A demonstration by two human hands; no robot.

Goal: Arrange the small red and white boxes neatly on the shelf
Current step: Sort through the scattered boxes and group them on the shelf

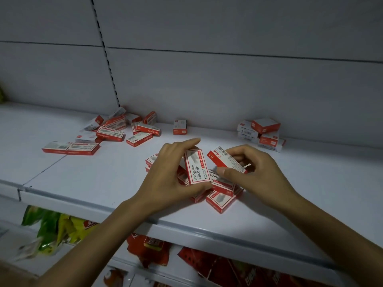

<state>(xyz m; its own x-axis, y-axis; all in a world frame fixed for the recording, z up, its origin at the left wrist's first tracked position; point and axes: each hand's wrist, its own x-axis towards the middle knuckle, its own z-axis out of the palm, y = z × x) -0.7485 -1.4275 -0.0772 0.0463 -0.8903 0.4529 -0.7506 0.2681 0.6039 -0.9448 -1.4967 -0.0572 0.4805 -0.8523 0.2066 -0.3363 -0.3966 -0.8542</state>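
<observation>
Small red and white boxes lie scattered on a white shelf (103,179). My left hand (167,179) grips one box (196,167) upright, its printed face toward me, above a low pile of boxes (222,196) near the shelf's front edge. My right hand (255,172) pinches a second box (224,159), barcode side up and tilted, just right of the first. A loose heap of boxes (122,129) sits at the back left, a single box (179,126) stands at the back middle, and a small stack (262,132) rests at the back right.
Two boxes (70,148) lie end to end at the left. The grey back panel (207,79) rises behind the shelf. Below the shelf's front rail (186,226), green, yellow and red snack bags (62,228) fill the lower shelf.
</observation>
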